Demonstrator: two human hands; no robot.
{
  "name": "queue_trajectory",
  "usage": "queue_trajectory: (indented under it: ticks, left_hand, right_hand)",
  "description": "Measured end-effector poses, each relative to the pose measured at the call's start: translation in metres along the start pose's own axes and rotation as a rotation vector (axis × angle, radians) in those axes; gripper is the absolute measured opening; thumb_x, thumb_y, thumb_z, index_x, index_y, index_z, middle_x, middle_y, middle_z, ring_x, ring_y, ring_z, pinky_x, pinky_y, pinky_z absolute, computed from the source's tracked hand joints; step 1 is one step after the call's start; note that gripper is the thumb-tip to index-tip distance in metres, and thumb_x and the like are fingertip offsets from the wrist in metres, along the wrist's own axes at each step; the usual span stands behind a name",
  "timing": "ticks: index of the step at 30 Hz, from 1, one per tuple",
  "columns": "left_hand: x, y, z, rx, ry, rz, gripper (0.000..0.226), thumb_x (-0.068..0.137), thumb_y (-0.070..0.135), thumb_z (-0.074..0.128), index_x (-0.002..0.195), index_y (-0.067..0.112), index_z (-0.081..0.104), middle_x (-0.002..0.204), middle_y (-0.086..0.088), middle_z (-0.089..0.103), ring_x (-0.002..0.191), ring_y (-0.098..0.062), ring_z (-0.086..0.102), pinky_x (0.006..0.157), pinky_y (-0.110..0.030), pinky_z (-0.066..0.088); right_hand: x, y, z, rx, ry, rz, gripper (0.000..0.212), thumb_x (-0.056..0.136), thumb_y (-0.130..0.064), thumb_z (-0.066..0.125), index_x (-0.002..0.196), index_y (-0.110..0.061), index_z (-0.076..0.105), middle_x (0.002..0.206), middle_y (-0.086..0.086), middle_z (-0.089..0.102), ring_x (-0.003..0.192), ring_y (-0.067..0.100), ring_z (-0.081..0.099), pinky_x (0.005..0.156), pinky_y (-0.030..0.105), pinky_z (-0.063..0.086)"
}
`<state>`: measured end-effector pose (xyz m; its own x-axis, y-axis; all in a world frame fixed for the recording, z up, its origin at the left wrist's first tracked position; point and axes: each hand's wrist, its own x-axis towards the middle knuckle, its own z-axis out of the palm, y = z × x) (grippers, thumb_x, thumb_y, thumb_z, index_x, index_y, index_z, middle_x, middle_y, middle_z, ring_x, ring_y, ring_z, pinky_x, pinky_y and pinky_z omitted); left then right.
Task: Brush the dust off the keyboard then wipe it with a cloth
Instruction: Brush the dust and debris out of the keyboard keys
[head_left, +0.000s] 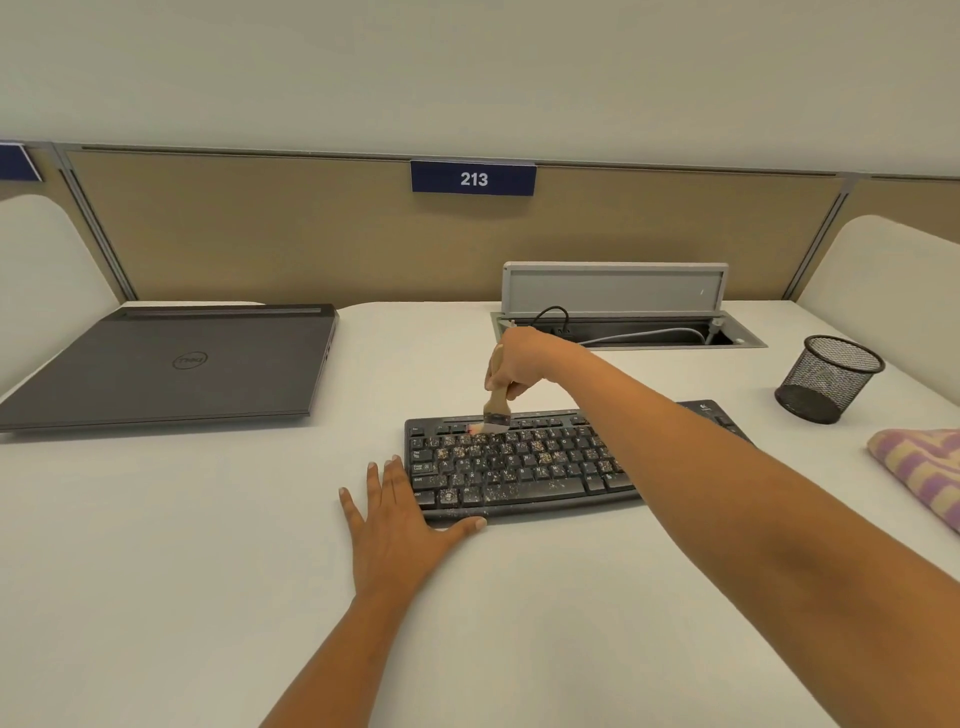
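The right hand (524, 358) was curled round the pale wooden handle of a small flat brush (496, 397), with its fingers mostly hidden behind the handle and knuckles. The bristles met the top key row of the black plastic keyboard (519, 467) directly beneath that hand; a pinkish smear at the bristle tips was too blurred to identify. Light specks covered the keys nearest the left hand (395, 514), which lay flat on the white desk (182, 545) with fingers straight and spread, holding nothing. Its fingertips were against the keyboard's end and its thumb lay along the front edge. The right forearm crossed over the keyboard's other end and concealed part of it. Beyond the right forearm, a purple-and-yellow striped cloth (924, 467) was cut off by the frame edge, with a black wire-mesh cup (828, 379) just behind it. Well beyond the left hand lay a closed dark grey laptop (171, 364).
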<state>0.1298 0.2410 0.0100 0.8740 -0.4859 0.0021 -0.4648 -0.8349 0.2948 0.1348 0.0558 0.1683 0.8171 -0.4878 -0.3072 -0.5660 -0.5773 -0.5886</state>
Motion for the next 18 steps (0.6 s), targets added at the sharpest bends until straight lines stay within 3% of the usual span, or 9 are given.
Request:
queue_trajectory:
  ticks: [1,3,5,7,12,14,17,18]
  left_hand:
    - [0.000,0.000,0.000,0.001,-0.001,0.000,0.146,0.036,0.098,-0.003,0.152,0.010,0.002,0.160,-0.002,0.006,0.147,-0.019,-0.008,0.114,-0.051,-0.010]
    - [0.000,0.000,0.001,-0.006,-0.006,-0.002,0.146,0.036,0.098,-0.002,0.152,0.010,0.002,0.160,-0.002,0.006,0.147,-0.019,-0.007,0.114,-0.052,-0.009]
    - [0.000,0.000,0.001,-0.012,-0.007,-0.002,0.145,0.037,0.098,-0.001,0.152,0.011,0.003,0.160,-0.002,0.006,0.147,-0.018,-0.006,0.114,-0.053,-0.009]
    - [0.000,-0.001,0.002,-0.009,-0.005,-0.003,0.144,0.038,0.098,-0.001,0.152,0.011,0.003,0.160,-0.002,0.007,0.147,-0.018,-0.005,0.113,-0.054,-0.008]
    - [0.000,0.000,0.002,-0.007,-0.007,-0.006,0.143,0.038,0.098,-0.001,0.152,0.011,0.003,0.160,-0.002,0.007,0.147,-0.018,-0.005,0.113,-0.054,-0.009]
    - [0.000,0.000,0.002,-0.009,-0.005,-0.007,0.144,0.038,0.098,-0.001,0.152,0.011,0.004,0.160,-0.002,0.007,0.147,-0.018,-0.005,0.113,-0.054,-0.009]
    - [0.000,-0.001,0.003,-0.014,-0.001,-0.005,0.144,0.037,0.099,-0.002,0.152,0.012,0.005,0.160,-0.001,0.008,0.147,-0.018,-0.004,0.113,-0.054,-0.009]
    - [0.000,-0.001,0.003,-0.015,-0.001,-0.005,0.144,0.037,0.099,-0.002,0.152,0.012,0.005,0.160,-0.001,0.008,0.147,-0.018,-0.004,0.113,-0.055,-0.008]
  right_hand:
    - [-0.001,0.001,0.000,-0.073,-0.009,-0.027,0.025,0.095,-0.016,0.053,0.114,-0.001,0.060,0.111,0.010,0.065,0.086,0.021,0.062,0.072,0.026,0.050]
    - [0.001,0.001,0.001,0.147,0.081,0.018,0.009,0.092,-0.008,0.054,0.085,-0.003,0.057,0.091,0.011,0.063,0.076,0.022,0.061,0.069,0.029,0.052]
    - [0.007,0.001,0.006,0.054,0.212,-0.038,0.023,0.089,-0.004,0.055,0.067,-0.006,0.048,0.086,0.014,0.065,0.064,0.022,0.059,0.073,0.031,0.055]
    - [0.010,-0.001,0.014,0.021,0.244,-0.044,0.027,0.090,-0.008,0.052,0.064,-0.006,0.046,0.096,0.018,0.070,0.072,0.028,0.063,0.077,0.034,0.054]
    - [0.009,-0.004,0.036,0.035,0.244,-0.082,0.016,0.090,-0.005,0.047,0.075,-0.001,0.049,0.104,0.024,0.065,0.094,0.035,0.066,0.055,0.024,0.042]
    - [0.009,-0.006,0.037,-0.002,0.190,-0.086,0.022,0.090,-0.004,0.046,0.068,-0.004,0.047,0.095,0.020,0.067,0.084,0.032,0.068,0.052,0.022,0.042]
    - [0.012,-0.012,0.033,-0.053,0.128,-0.054,0.025,0.092,-0.005,0.045,0.067,-0.007,0.048,0.067,0.010,0.063,0.039,0.014,0.059,0.045,0.019,0.046]
    - [0.012,-0.013,0.030,-0.050,0.114,-0.049,0.023,0.092,-0.005,0.044,0.070,-0.005,0.051,0.064,0.010,0.061,0.033,0.011,0.055,0.043,0.018,0.047]
